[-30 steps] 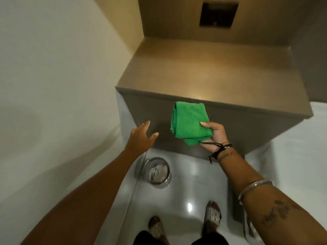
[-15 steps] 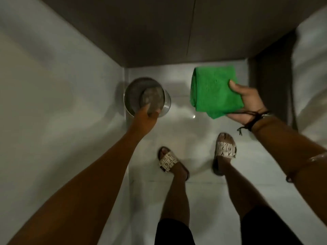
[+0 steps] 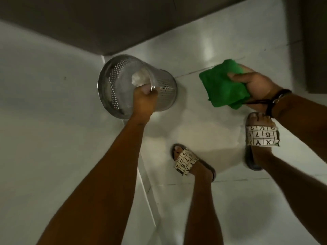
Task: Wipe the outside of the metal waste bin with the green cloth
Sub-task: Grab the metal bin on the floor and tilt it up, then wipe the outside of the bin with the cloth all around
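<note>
Far left is just pale wall, nothing on it. Next, the metal waste bin sits in the corner where wall meets floor, under a dark cabinet. It's tipped, mouth toward me and to the left, perforated side turned right; whether its base touches the floor I can't tell. White crumpled paper shows inside. My left hand is clenched on the near rim, thumb over the edge, fingers curled around it.

Middle: glossy tiled floor, one sandalled foot low centre.

Right: green cloth, folded into a thick pad, pinched in my right hand, thumb on top, fingers underneath. A dark cord bracelet sits on that wrist. The cloth hangs in the air, well apart from the bin and touching nothing but the hand. Other sandal is just below it.

Progress, my read: early. Bin gripped and angled so its outer wall is reachable, cloth ready, but no contact between them, so the wiping looks not begun. Left to do: bring the cloth over to the perforated side, rub around the whole outside, probably turning the bin by its rim, then set it upright. Paper could spill while it's tilted.
</note>
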### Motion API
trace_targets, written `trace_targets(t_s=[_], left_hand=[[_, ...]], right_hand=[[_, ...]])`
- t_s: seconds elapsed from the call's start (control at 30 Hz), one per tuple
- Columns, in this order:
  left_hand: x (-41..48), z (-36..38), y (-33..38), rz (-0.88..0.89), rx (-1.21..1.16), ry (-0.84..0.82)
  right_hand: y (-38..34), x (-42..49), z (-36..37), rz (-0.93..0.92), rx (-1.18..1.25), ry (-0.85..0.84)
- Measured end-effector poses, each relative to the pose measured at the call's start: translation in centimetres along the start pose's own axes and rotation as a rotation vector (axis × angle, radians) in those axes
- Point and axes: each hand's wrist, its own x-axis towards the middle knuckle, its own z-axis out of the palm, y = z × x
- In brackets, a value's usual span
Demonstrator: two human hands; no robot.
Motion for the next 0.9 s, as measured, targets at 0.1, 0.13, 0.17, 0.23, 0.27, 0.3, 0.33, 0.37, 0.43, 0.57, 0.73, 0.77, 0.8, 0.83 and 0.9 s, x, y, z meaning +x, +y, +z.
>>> trace_targets(t_s=[0.1,0.13,0.17,0.23,0.27,0.3,0.33,0.37,0.43,0.57,0.73,0.77,0.8,0.83,0.9], left_hand=[[0.8,-3.4,1.3,-0.159,-0.206,-0.004],[1.1,-4.6,1.4,-0.213,-0.284,-0.009],[1.4,-5.6,1.4,-0.254,-0.364,-0.025],[1.2,-6.3,1.3,-0.32,-0.495,-0.098],[0.8,-5.8,1.3,-0.339,-0.535,-0.14],[0.5,-5.2,1.3,-0.344,-0.581,-0.159],[0.3,-4.5,1.3,-0.343,-0.632,-0.164],[0.2,-3.8,1.4,-0.345,-0.688,-0.164],[0.2,-2.6,1.4,-0.36,-0.831,-0.164],[0.6,-2.4,-0.2,-0.425,-1.061,-0.186],[0.9,-2.2,-1.1,-0.435,-1.117,-0.246],[0.9,-2.1,-1.1,-0.425,-1.093,-0.234],[0.8,-1.9,-1.0,-0.408,-1.041,-0.21],[0.6,-1.8,-1.1,-0.391,-0.974,-0.194],[0.2,-1.4,-1.5,-0.353,-0.865,-0.195]], right_hand=[[-1.2,0.6,2.7,-0.089,-0.044,0.06],[-1.5,0.9,3.9,-0.14,-0.073,0.096],[-1.7,1.2,5.4,-0.2,-0.117,0.13],[-1.6,2.0,8.5,-0.313,-0.238,0.155],[-1.2,2.2,10.1,-0.363,-0.305,0.16],[-0.4,2.3,11.9,-0.395,-0.363,0.149],[0.8,2.4,13.3,-0.421,-0.465,0.129],[2.2,2.5,14.7,-0.459,-0.65,0.116],[5.2,2.5,16.8,-0.547,-1.122,0.14],[8.1,2.3,17.8,-0.653,-1.316,0.156],[9.8,2.2,14.5,-0.829,-1.523,-0.022],[9.6,2.8,13.2,-0.817,-1.57,-0.003],[9.2,3.6,11.8,-0.765,-1.575,0.055],[8.6,4.4,10.6,-0.679,-1.538,0.146],[7.2,6.1,8.4,-0.506,-1.386,0.372]])
